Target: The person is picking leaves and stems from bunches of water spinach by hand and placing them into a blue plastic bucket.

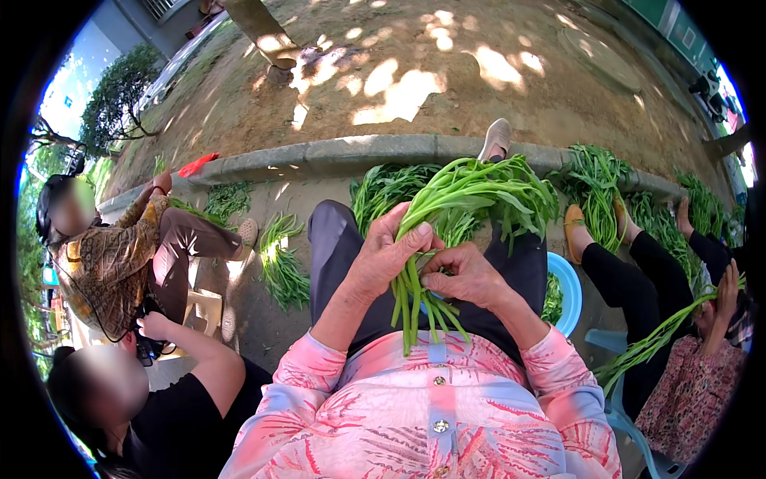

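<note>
Over my lap I hold a bunch of water spinach (471, 188), its leafy tops bending away to the right and its cut stem ends hanging toward my shirt. My left hand (391, 251) is wrapped around the stems, thumb on top. Just to its right, my right hand (467, 275) is closed on the same bunch with thumb and fingers pinched at the stems; what exactly lies between its fingertips is partly hidden. Beyond my knees, a pile of loose greens (387, 191) lies on the pavement.
A light blue basin (567, 295) with greens in it stands by my right leg. More greens (283, 267) lie on the left. A low stone curb (319, 157) runs ahead, with a red bag (198, 164) on it. People sit on both sides; one at right holds long stems (654, 343).
</note>
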`<action>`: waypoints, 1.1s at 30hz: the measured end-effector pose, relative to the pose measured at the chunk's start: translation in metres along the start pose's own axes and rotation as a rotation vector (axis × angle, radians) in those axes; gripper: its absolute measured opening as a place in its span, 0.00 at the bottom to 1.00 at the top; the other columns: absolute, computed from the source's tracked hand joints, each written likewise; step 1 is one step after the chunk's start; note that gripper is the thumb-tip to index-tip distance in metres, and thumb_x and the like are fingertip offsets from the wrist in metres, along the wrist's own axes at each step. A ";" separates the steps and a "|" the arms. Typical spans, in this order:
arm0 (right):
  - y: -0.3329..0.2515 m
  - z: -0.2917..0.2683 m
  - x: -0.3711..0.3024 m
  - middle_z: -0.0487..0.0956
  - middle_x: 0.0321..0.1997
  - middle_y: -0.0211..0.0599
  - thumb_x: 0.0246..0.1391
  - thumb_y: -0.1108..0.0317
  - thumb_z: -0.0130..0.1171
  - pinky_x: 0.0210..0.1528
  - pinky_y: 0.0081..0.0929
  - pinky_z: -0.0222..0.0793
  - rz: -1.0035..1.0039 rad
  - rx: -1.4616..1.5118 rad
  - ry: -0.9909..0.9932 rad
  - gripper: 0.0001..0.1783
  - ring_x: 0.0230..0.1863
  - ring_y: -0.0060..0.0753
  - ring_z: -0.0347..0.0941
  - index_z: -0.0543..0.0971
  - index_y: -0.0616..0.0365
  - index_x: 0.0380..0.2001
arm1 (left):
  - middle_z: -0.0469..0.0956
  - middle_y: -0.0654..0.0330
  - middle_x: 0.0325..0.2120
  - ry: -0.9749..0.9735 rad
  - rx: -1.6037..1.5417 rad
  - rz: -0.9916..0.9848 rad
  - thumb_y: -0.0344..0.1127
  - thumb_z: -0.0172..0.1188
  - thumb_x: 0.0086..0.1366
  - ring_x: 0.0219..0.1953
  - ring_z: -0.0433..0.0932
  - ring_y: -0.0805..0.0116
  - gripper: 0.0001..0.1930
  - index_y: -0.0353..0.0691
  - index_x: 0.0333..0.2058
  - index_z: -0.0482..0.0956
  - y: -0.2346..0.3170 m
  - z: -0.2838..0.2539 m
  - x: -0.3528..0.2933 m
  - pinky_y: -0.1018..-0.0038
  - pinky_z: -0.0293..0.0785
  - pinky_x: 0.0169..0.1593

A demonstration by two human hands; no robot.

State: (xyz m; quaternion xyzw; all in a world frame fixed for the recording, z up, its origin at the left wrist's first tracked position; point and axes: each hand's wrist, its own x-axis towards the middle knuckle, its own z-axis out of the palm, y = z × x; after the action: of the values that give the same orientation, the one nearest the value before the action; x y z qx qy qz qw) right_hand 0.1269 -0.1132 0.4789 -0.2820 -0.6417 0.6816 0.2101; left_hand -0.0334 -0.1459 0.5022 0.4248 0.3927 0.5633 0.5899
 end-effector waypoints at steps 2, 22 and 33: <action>0.001 -0.001 0.000 0.67 0.14 0.22 0.42 0.73 0.57 0.15 0.12 0.48 -0.012 -0.026 -0.005 0.05 0.14 0.10 0.56 0.76 0.65 0.22 | 0.66 0.66 0.20 0.000 0.003 0.001 0.39 0.56 0.58 0.29 0.71 0.71 0.16 0.35 0.42 0.68 -0.004 -0.001 0.001 0.78 0.68 0.35; 0.016 -0.006 -0.001 0.71 0.18 0.32 0.48 0.71 0.51 0.15 0.15 0.52 0.223 1.115 0.436 0.03 0.13 0.19 0.59 0.72 0.58 0.24 | 0.65 0.66 0.19 0.002 -0.418 -0.075 0.40 0.58 0.55 0.29 0.74 0.70 0.23 0.34 0.45 0.65 -0.001 -0.008 -0.006 0.77 0.69 0.36; 0.023 0.010 0.005 0.69 0.19 0.19 0.52 0.63 0.54 0.13 0.12 0.44 0.166 0.748 0.100 0.11 0.12 0.10 0.53 0.76 0.59 0.33 | 0.65 0.67 0.20 -0.026 -0.194 -0.045 0.44 0.58 0.56 0.37 0.76 0.60 0.24 0.32 0.45 0.66 -0.007 -0.011 -0.005 0.80 0.66 0.33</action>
State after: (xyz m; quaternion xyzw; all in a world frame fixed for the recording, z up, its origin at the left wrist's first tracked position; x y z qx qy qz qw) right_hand 0.1186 -0.1192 0.4558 -0.2698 -0.3128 0.8687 0.2736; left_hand -0.0419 -0.1504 0.4918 0.3640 0.3380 0.5799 0.6457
